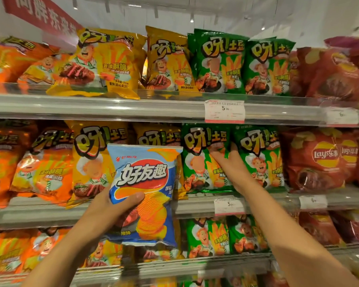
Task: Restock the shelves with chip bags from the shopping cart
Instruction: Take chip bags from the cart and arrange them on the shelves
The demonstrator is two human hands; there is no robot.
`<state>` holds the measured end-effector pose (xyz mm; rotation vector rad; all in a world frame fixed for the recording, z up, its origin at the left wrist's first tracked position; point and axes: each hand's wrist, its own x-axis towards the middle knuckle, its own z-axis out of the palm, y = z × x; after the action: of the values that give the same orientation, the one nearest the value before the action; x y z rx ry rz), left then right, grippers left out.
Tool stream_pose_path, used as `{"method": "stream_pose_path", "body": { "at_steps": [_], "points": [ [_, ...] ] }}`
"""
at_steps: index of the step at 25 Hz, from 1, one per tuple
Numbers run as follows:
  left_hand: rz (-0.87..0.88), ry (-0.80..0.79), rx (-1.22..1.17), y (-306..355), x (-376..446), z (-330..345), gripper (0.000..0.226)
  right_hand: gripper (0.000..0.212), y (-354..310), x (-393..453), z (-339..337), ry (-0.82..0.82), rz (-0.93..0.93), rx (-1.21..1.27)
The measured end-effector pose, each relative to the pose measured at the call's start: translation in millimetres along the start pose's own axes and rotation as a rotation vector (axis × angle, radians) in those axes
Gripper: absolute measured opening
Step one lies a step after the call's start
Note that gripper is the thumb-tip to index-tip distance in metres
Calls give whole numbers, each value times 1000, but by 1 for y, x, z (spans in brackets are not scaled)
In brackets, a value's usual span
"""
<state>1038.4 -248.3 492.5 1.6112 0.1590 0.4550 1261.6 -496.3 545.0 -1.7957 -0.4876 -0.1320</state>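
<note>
1. While both our arms reach toward the shelving, our left hand [112,206] grips a blue chip bag [144,195] by its lower left side, thumb across the front panel and fingers curled behind.
2. Blue chip bag: held in the air in front of the middle shelf [133,208], covering part of the yellow bags [91,162] on that shelf. Long axis near vertical, leaning slightly, top seal up, printed face toward us.
3. Our right hand [226,160]: pushed between two green bags [201,160] on the middle shelf, fingertips pressed into the gap where they meet. Whether the fingers close round either bag we cannot tell; they are partly hidden by the packaging.
4. Middle shelf, left to right: orange bags [39,168], yellow bags, green bags, red bags [319,162]. Bags stand upright and touch side to side; the only visible opening is the narrow gap at our right fingertips.
5. Top shelf [112,106]: same colour order, bags upright or leaning, with open air above them up to the ceiling.
6. Shelf front edges: clear plastic rails carrying white price tags [224,111], one under the upper green bags, one beside our right forearm.
7. Lower shelf [174,264]: more orange, green and red bags, tightly packed, partly hidden behind our arms.
</note>
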Motion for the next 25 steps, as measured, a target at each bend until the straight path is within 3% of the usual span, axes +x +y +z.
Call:
{"method": "stream_pose_path", "body": {
  "at_steps": [3, 8, 10, 12, 14, 19, 25],
  "points": [
    [11, 13, 14, -1, 0, 3, 46, 67, 11, -9, 19, 279, -299, -330],
    [2, 21, 3, 1, -1, 11, 45, 65, 22, -12, 29, 275, -315, -595],
    [-9, 27, -12, 2, -3, 14, 46, 64, 20, -13, 25, 315, -465, -712],
    [-11, 25, -19, 1, -5, 15, 48, 62, 17, -14, 26, 243, -591, -835],
    [-3, 11, -34, 2, -10, 15, 50, 59, 13, -18, 29, 194, -565, -903],
    [41, 26, -62, -1, -32, -12, 50, 53, -18, -48, 57, 235, -641, -773],
    [51, 54, -49, 16, -67, -114, 39, 42, -68, -103, 169, 32, -785, -550]
  ]
}}
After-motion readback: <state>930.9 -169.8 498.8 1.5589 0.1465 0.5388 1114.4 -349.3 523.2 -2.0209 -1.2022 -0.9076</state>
